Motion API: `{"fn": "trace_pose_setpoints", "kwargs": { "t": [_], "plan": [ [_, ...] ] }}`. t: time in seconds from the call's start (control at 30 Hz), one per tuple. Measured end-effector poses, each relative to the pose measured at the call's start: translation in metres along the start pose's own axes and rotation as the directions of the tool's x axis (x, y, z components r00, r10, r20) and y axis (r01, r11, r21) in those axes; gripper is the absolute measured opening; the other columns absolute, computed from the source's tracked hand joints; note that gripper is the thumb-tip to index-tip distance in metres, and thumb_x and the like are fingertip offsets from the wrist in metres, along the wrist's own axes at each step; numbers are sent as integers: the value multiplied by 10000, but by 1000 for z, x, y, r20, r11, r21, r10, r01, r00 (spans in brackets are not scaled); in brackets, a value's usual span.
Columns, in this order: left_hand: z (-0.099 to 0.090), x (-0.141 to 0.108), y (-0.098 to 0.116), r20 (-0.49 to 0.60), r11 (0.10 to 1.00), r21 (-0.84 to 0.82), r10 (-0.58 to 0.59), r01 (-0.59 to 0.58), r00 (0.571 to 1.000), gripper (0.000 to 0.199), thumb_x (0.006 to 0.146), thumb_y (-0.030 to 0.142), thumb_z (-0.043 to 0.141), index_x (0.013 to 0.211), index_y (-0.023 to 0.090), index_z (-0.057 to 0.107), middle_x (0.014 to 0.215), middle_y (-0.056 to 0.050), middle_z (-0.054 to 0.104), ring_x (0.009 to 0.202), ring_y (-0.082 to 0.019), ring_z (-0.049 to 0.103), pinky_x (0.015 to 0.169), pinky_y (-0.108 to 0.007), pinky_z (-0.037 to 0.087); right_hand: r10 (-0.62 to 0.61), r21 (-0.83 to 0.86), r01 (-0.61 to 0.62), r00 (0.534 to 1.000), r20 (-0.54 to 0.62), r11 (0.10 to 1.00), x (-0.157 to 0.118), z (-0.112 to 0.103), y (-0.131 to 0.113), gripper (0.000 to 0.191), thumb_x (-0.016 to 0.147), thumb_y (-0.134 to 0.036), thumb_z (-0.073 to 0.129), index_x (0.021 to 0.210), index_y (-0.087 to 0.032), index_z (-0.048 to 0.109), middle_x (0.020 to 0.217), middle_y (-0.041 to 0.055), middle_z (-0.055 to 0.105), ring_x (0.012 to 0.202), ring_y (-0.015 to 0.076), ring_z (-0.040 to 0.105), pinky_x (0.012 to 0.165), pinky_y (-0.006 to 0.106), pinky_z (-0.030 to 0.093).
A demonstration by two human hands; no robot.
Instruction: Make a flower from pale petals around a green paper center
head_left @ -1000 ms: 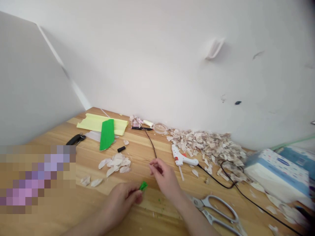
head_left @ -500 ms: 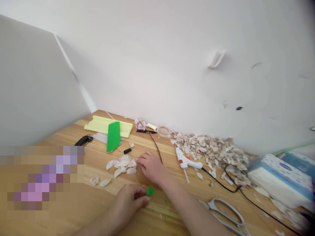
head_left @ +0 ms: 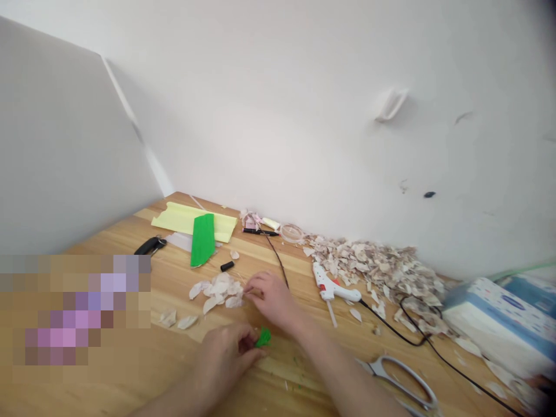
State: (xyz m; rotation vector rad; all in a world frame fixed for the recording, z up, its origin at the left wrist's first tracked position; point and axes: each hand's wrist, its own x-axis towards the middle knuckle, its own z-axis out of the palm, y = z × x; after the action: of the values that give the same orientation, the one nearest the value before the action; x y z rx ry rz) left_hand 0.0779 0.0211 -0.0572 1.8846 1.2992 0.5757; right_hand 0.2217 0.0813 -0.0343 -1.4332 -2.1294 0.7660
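My left hand [head_left: 232,350] pinches a small crumpled piece of green paper [head_left: 263,337] between thumb and fingers, low over the wooden table [head_left: 174,370]. Just beyond it, my right hand [head_left: 267,296] has its fingers pressed together at the right edge of a small pile of whitish petals [head_left: 219,291]. What its fingertips hold, if anything, is too small to make out. Two loose petals, one of them a pale petal [head_left: 187,322], lie to the left of that pile.
Green paper [head_left: 202,240] overlaps yellow paper [head_left: 176,217] at the back left. A white glue gun [head_left: 334,286] with a black cord, a large petal heap [head_left: 373,260], grey-handled scissors [head_left: 402,379] and a tissue pack [head_left: 504,318] stretch along the right. Pixelation covers the left.
The view has shifted slightly, so most things appear a little further right. Both hands stay in nearly the same places, the left still with the green piece.
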Motion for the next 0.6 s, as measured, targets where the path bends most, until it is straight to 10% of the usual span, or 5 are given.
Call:
{"fn": "trace_pose_setpoints", "kwargs": {
  "t": [0.27,0.43,0.6],
  "plan": [
    [-3,-1,5,-60,996,-81,21,-26,998,79,642,249,662,619,181,630,646,0,611,627,-167,532,585,-243,354,275,679,-364,931,241,638,-31,-25,11,79,807,-199,602,785,-136,560,683,-45,555,588,90,547,544,233,457],
    [-2,2,5,-108,973,-229,-23,-3,994,209,738,330,549,629,172,634,635,-21,614,599,-167,525,554,-243,386,334,858,-400,896,293,322,-61,-42,10,314,607,-323,763,719,-161,519,578,-70,541,492,42,491,448,144,370],
    [-1,1,11,-84,921,-390,-45,9,995,298,759,395,492,742,172,689,710,-47,680,641,-177,570,589,-249,456,398,911,-368,876,272,186,-87,-44,2,312,596,-317,780,713,-167,533,570,-57,567,463,29,478,405,120,349]
  ]
}}
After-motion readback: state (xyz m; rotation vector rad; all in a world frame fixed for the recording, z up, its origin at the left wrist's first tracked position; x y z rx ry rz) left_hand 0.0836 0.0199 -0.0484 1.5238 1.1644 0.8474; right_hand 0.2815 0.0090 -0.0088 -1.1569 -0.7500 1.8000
